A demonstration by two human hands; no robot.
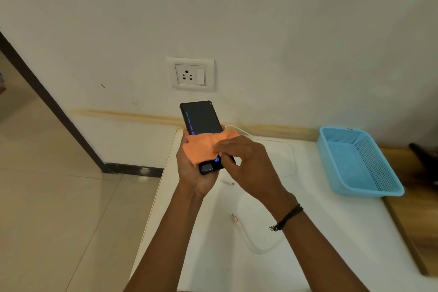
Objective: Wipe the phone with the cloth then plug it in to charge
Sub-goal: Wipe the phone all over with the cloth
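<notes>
The wiping step is in hand: the left hand (192,173) has its grip clamped round the lower half of the phone (200,118), screen up, while the right hand (246,163), fingers bent, pinches the orange cloth (201,147) against the glass inside that grip. Next, I judge, the cloth must be released and the cable (251,242), on the surface (331,232) below both hands, taken by its plug end.

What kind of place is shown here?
Probably an indoor room of a home or office: a tiled floor, a wall socket with switch, and a white table carrying a blue plastic basket.
</notes>
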